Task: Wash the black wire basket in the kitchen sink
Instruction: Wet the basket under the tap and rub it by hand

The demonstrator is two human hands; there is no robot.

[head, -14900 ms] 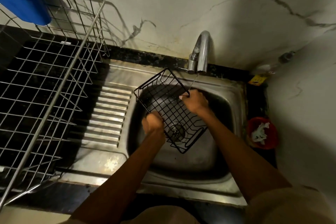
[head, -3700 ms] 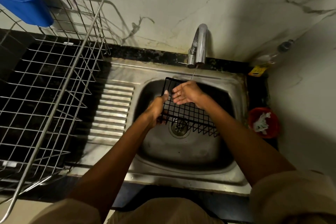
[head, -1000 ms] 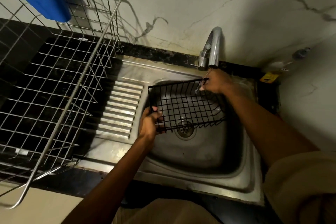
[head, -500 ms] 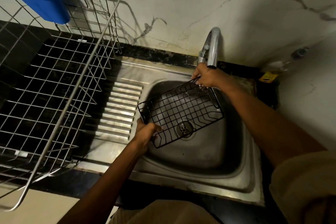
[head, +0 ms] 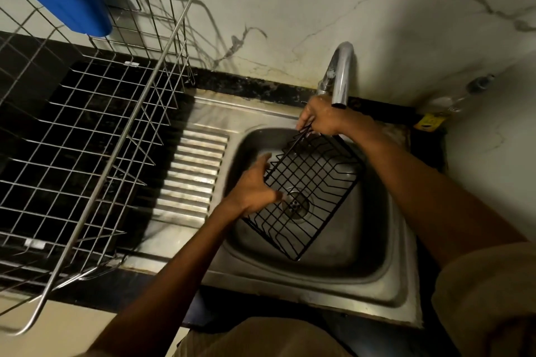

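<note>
The black wire basket (head: 313, 191) hangs tilted over the steel sink (head: 333, 266), one corner up by the tap and the opposite corner low near the basin's front. My right hand (head: 322, 120) grips its top corner just under the spout of the chrome tap (head: 342, 72). My left hand (head: 255, 185) lies against the basket's left edge with the fingers spread and fairly straight, the thumb toward the drain (head: 295, 206). No water stream shows.
A large steel dish rack (head: 95, 136) with a blue plastic cup (head: 66, 0) hooked on its back corner fills the counter at left. The ribbed drainboard (head: 191, 177) lies between rack and basin. A clear bottle (head: 452, 98) and a yellow item (head: 429, 122) sit at the back right corner by the wall.
The basket has turned, its lower end swinging toward the front right of the basin. My left hand has let go of the corner and now rests open on the edge. The right hand stayed at the tap.
</note>
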